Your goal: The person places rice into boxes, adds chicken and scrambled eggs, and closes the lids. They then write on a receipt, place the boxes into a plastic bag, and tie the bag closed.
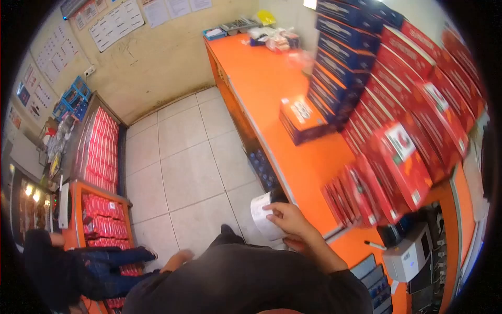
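Close by your body, your right hand (290,219) pinches a white slip (260,213) at the tabletop (261,78) edge. The slip stands lengthwise just left of your fingers. Your left hand (178,258) hangs well apart; whether it is open or closed can't be told.

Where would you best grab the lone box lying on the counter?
Probably across its short width, from above on the floor side: the box lies flat with its top free, while stacked boxes crowd its far side.
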The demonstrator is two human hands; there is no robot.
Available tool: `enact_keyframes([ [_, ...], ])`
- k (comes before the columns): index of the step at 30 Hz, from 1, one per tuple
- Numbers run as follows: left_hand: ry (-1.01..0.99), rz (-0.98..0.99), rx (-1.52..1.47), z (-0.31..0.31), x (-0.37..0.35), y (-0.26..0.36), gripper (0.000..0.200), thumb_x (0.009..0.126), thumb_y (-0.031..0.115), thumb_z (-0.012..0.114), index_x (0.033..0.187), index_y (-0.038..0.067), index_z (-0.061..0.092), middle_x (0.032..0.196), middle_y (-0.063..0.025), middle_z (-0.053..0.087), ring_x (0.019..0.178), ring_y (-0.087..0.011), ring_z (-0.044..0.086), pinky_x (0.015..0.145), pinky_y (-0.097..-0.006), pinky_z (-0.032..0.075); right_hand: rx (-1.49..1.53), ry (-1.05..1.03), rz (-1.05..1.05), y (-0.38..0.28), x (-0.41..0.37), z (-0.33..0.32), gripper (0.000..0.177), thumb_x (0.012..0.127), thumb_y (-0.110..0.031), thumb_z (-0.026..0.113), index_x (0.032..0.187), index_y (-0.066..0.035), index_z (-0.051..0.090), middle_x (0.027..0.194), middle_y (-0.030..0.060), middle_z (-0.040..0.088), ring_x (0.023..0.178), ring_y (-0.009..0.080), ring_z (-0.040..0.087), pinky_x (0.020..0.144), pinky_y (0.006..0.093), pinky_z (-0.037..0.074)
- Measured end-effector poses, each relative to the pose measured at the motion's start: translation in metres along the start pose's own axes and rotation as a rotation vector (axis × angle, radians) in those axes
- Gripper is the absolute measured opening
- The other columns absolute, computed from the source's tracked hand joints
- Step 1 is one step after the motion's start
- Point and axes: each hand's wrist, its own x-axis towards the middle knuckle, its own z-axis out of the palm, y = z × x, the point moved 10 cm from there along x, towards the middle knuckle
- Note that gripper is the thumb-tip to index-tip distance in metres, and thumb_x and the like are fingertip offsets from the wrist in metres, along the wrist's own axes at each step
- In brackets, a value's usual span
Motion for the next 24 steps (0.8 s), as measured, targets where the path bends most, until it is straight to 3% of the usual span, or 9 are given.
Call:
enact_keyframes([
  [4, 0.3, -0.234, -0.125, -0.061, -0.018, -0.152, 0.039, 0.087, 0.032, 0.039, 0.092, 0.005, 0.066, 0.106, -0.0192, 0.06, 0.096, -0.0338, 0.058, 0.085, -0.0431, 0.044, 0.226, 0.25, -0.205, -0.008, 0.157, -0.037, 0.067, 0.082, -0.014, 0.063, 0.138, -0.007, 0.029, 0.122, 0.0127, 0.05, 0.105, 0.0214, 0.053, 0.08, 0.0308, 0.048],
  [8, 0.215, -0.552, -0.739, 0.049, -0.075, -0.218, 0.027, 0.082, 0.026, 0.05, 0.089, 0.006, 0.067, 0.087, -0.0154, 0.066, 0.077, -0.0308, 0.062, 0.071, -0.0445, 0.048, 0.338, 0.497, -0.292, -0.025, 0.319, -0.162, 0.055, 0.082, -0.004, 0.051, 0.135, -0.006, 0.037, 0.1, 0.0019, 0.051, 0.073, 0.0073, 0.043, 0.063, 0.022, 0.041],
  [10, 0.191, -0.574, -0.843, 0.024, -0.087, -0.23, 0.024, 0.079, 0.025, 0.053, 0.083, 0.005, 0.066, 0.085, -0.016, 0.065, 0.073, -0.0298, 0.062, 0.066, -0.0445, 0.048, -0.054, 0.715, -0.406, -0.055, 0.346, -0.201, 0.071, 0.079, -0.001, 0.055, 0.142, -0.006, 0.022, 0.13, 0.0169, 0.043, 0.098, 0.0206, 0.051, 0.082, 0.0325, 0.045],
  [12, 0.189, -0.482, -0.683, -0.016, -0.067, -0.229, 0.027, 0.077, 0.025, 0.052, 0.086, 0.005, 0.067, 0.09, -0.0161, 0.065, 0.08, -0.032, 0.062, 0.069, -0.0446, 0.047, -0.76, 0.801, -0.347, -0.078, 0.334, -0.207, 0.071, 0.075, -0.002, 0.06, 0.139, -0.007, 0.028, 0.138, 0.0206, 0.036, 0.12, 0.035, 0.044, 0.1, 0.0404, 0.035],
  [15, 0.263, -0.438, -0.623, -0.078, -0.036, -0.239, 0.028, 0.077, 0.023, 0.05, 0.087, 0.004, 0.067, 0.09, -0.0171, 0.065, 0.083, -0.0342, 0.061, 0.072, -0.0454, 0.046, -0.857, 1.072, 0.26, -0.007, 0.283, -0.233, 0.054, 0.075, -0.013, 0.066, 0.123, 0.0, 0.044, 0.119, 0.0204, 0.053, 0.108, 0.0376, 0.051, 0.091, 0.0414, 0.042],
  [16, 0.289, -0.435, -0.643, -0.096, -0.026, -0.237, 0.028, 0.077, 0.023, 0.05, 0.087, 0.004, 0.067, 0.09, -0.0176, 0.065, 0.083, -0.0347, 0.061, 0.072, -0.0458, 0.046, -1.154, 1.151, -0.139, -0.01, 0.265, -0.214, 0.04, 0.075, -0.007, 0.065, 0.11, 0.002, 0.05, 0.111, 0.0211, 0.054, 0.101, 0.0372, 0.053, 0.083, 0.0441, 0.042],
  [18, 0.223, -0.261, -0.663, -0.142, -0.005, -0.214, 0.029, 0.077, 0.024, 0.048, 0.088, 0.004, 0.067, 0.089, -0.0189, 0.064, 0.084, -0.0359, 0.06, 0.074, -0.0459, 0.045, -0.877, 0.919, 0.4, 0.024, 0.26, -0.218, 0.027, 0.073, -0.007, 0.065, 0.096, 0.0, 0.054, 0.108, 0.0191, 0.055, 0.098, 0.0355, 0.054, 0.084, 0.0439, 0.042],
  [21, 0.181, -0.222, -0.784, -0.235, 0.013, -0.219, 0.032, 0.08, 0.027, 0.047, 0.089, 0.004, 0.067, 0.091, -0.0212, 0.063, 0.086, -0.0375, 0.06, 0.076, -0.0456, 0.046, -0.854, 0.918, 0.449, 0.024, 0.269, -0.223, 0.018, 0.069, -0.002, 0.064, 0.084, 0.0, 0.054, 0.105, 0.018, 0.055, 0.096, 0.0341, 0.054, 0.085, 0.042, 0.043],
  [24, 0.342, -0.302, -0.781, -0.327, 0.018, -0.266, 0.033, 0.082, 0.031, 0.048, 0.091, 0.004, 0.066, 0.089, -0.0208, 0.064, 0.085, -0.0358, 0.061, 0.076, -0.0436, 0.047, -1.184, 0.99, 0.027, -0.021, 0.297, -0.215, 0.019, 0.07, -0.003, 0.063, 0.086, 0.006, 0.058, 0.1, 0.0206, 0.056, 0.095, 0.0356, 0.054, 0.085, 0.0419, 0.042],
])
